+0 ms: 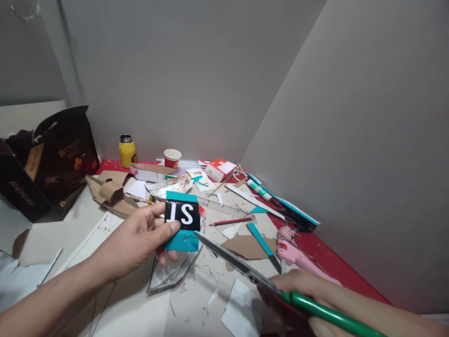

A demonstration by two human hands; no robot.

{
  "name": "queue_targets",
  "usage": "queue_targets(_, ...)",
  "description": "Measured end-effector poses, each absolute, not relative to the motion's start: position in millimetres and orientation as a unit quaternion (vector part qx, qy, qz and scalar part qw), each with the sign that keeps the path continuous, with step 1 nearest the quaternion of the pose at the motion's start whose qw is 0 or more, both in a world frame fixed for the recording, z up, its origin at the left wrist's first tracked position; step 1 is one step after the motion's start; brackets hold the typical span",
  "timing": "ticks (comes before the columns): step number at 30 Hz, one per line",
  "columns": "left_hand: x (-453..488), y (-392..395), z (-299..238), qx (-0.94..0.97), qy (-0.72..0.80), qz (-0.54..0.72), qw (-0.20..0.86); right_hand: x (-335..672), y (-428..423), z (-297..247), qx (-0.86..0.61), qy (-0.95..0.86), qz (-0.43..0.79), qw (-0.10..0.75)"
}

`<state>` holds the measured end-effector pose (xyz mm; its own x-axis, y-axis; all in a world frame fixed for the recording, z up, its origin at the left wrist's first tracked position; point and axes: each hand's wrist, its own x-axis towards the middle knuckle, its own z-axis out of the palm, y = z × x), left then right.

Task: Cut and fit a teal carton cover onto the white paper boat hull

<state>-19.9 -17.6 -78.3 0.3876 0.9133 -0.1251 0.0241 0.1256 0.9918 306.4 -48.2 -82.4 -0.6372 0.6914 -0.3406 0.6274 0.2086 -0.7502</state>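
Note:
Between the thumb and fingers of my left hand (pixel 140 231) is a small teal piece of card (pixel 182 241) with a black band and white letters. My right hand (pixel 308 295) grips green-handled scissors (pixel 242 267), whose blades point up and left. Their tip meets or nearly meets the card's lower right edge; I cannot tell whether it touches. Below the card, a clear plastic piece with a dark edge (pixel 175 281) lies on the table. A brown cardboard piece (pixel 245 246) and a teal strip (pixel 261 243) lie beyond the scissors.
A dark printed box (pixel 66 173) stands at the left. Behind are a yellow bottle (pixel 127 152) and a paper cup (pixel 172 159). A red pencil (pixel 231 221), a clear ruler (pixel 224 209) and paper scraps cover the middle. A pink glue gun (pixel 294 252) lies right, near the wall.

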Motion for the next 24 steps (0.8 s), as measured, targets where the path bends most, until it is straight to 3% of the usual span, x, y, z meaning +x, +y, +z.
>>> queue_targets(4, -21.4, -16.2, -75.7, 0.569, 0.437, 0.362, 0.595, 299.9, -45.9, -75.5, -0.438, -0.773, 0.459, 0.0)
queue_targets(10, -21.8, -17.0, -79.1, 0.587, 0.432, 0.362, 0.581, 297.5, -46.9, -74.9, -0.442, -0.763, 0.47, 0.035)
queue_targets(18, -18.9, -18.2, -80.8, 0.591, 0.425, 0.38, 0.571, 290.8, -46.3, -76.5, -0.422, -0.673, 0.607, 0.009)
queue_targets(24, -15.3, -21.1, -82.2, 0.603, 0.45, 0.384, 0.535, 285.9, -52.9, -71.2, -0.416, -0.648, 0.637, 0.046)
